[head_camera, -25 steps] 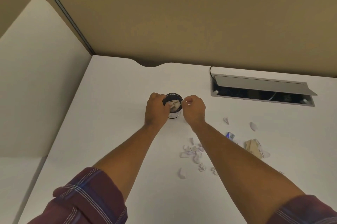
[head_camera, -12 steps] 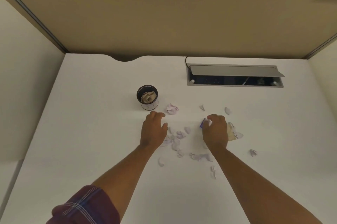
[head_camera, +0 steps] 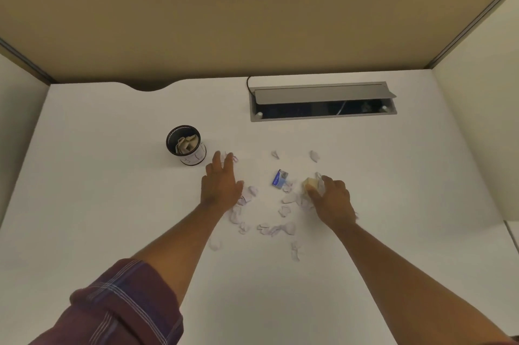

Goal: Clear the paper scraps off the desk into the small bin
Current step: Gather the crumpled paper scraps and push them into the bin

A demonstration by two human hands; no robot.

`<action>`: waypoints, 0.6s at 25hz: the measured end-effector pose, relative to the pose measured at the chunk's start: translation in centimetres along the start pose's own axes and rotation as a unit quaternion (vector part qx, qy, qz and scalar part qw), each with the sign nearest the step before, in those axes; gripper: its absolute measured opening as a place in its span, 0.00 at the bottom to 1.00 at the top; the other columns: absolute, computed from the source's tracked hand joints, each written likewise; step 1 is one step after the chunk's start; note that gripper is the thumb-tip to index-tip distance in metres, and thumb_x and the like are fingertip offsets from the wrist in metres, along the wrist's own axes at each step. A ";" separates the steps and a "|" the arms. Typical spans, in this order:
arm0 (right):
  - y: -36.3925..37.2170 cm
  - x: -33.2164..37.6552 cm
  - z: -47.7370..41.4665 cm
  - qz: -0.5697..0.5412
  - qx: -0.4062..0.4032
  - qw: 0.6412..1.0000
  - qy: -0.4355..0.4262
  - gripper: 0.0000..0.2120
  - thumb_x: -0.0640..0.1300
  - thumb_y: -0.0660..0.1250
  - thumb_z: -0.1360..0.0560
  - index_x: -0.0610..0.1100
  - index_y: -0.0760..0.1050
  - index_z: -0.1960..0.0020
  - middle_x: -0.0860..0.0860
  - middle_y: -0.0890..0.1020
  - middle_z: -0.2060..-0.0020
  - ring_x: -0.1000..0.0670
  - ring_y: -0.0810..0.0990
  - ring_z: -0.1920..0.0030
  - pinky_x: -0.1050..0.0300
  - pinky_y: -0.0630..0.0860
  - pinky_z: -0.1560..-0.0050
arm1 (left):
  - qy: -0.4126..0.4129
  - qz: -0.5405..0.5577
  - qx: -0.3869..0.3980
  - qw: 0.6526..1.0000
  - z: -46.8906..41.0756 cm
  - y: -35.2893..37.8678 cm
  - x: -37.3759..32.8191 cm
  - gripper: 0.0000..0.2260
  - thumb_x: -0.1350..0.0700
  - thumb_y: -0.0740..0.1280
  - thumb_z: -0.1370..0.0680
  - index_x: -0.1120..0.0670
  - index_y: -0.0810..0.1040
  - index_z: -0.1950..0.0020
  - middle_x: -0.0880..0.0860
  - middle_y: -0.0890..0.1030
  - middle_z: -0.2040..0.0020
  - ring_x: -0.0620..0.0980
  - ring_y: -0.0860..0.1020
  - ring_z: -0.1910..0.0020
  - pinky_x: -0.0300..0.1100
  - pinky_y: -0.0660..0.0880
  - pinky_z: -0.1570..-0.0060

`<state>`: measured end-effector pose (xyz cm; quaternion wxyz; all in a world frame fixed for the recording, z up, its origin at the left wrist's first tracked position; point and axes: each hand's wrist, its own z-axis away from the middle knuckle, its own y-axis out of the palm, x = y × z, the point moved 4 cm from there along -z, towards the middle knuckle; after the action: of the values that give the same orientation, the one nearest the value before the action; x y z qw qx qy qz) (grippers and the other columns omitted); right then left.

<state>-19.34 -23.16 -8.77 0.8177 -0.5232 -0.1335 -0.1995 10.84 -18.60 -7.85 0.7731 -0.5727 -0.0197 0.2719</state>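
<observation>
A small black bin [head_camera: 185,144] stands on the white desk [head_camera: 98,204] with crumpled paper inside. Several white paper scraps [head_camera: 276,228] lie scattered between my two hands, and a blue scrap [head_camera: 280,178] lies among them. My left hand [head_camera: 222,183] lies flat, fingers spread, over scraps just right of the bin, its fingertips on a small scrap [head_camera: 234,158]. My right hand [head_camera: 331,198] is closed around a tan and white crumpled wad [head_camera: 311,183]. Two more small scraps [head_camera: 314,155] lie farther back.
An open grey cable hatch [head_camera: 323,101] is set into the desk at the back right, with a black cord beside it. Beige partition walls [head_camera: 252,21] close the desk at the back and on both sides.
Both hands left the bin and came down to the scraps. My right hand moved right off the blue scrap and closed on the tan wad; my left hand reached forward.
</observation>
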 end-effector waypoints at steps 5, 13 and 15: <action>1.4 0.8 0.6 0.066 0.039 0.996 -0.056 0.29 0.57 0.67 0.23 0.53 0.64 0.25 0.45 0.69 0.33 0.40 0.69 0.33 0.44 0.79 0.46 | 0.036 -0.015 0.022 0.999 -1.2 0.0 -0.6 0.23 0.59 0.66 0.20 0.52 0.69 0.25 0.58 0.65 0.24 0.61 0.69 0.30 0.54 0.73 0.34; 2.1 1.7 1.1 0.099 0.018 0.994 -0.037 0.14 0.39 0.61 0.23 0.47 0.76 0.39 0.46 0.79 0.46 0.42 0.74 0.43 0.49 0.76 0.51 | 0.029 0.065 -0.011 0.997 0.5 0.6 -0.2 0.19 0.73 0.60 0.24 0.55 0.81 0.41 0.59 0.75 0.43 0.57 0.79 0.47 0.52 0.80 0.46; 2.3 1.7 1.2 0.066 0.012 0.997 -0.029 0.14 0.36 0.58 0.25 0.45 0.79 0.45 0.45 0.81 0.50 0.42 0.77 0.47 0.50 0.77 0.53 | 0.007 0.128 -0.029 0.991 0.9 0.5 0.3 0.17 0.72 0.60 0.24 0.55 0.81 0.45 0.58 0.76 0.45 0.56 0.80 0.48 0.49 0.80 0.47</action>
<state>-16.79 -21.54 -9.43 0.8310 -0.5267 -0.1246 -0.1285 10.57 -17.60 -8.12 0.7152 -0.5942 0.0515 0.3644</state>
